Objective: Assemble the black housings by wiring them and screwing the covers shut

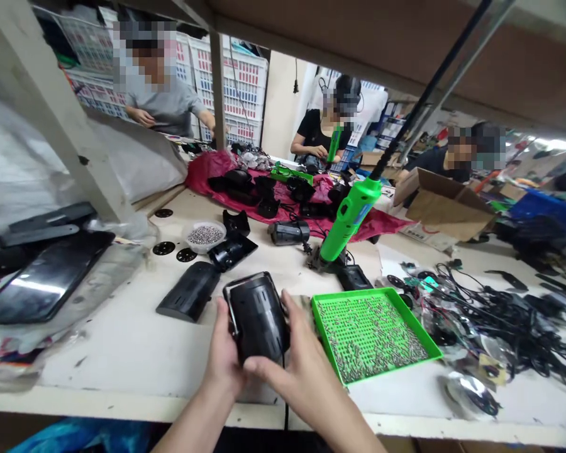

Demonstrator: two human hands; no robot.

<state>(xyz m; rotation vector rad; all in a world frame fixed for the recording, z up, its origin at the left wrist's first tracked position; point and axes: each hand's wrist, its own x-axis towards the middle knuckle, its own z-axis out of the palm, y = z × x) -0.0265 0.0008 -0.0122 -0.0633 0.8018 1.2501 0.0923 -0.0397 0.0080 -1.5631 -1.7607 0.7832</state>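
Between my hands is a black plastic device housing [259, 318], rounded, with slots in its side and a shiny metal bracket along its left and top edge. My left hand [226, 352] wraps its left side. My right hand [299, 355] grips its right side, thumb across the lower front. A black cord [286, 396] hangs beneath it. Just left lies a black shell part [191, 290]; behind that are another open shell [233, 251] and a round tub [205, 236] of small metal pieces. To the right sits a green tray [377, 333] holding many screws.
A green electric screwdriver [351, 217] hangs behind the tray. Tangled black cables [495, 321] and a shiny round part [471, 395] lie at right. Dark panels [47, 277] are stacked at left. A wooden post [70, 113] stands at left. Several people work across the table.
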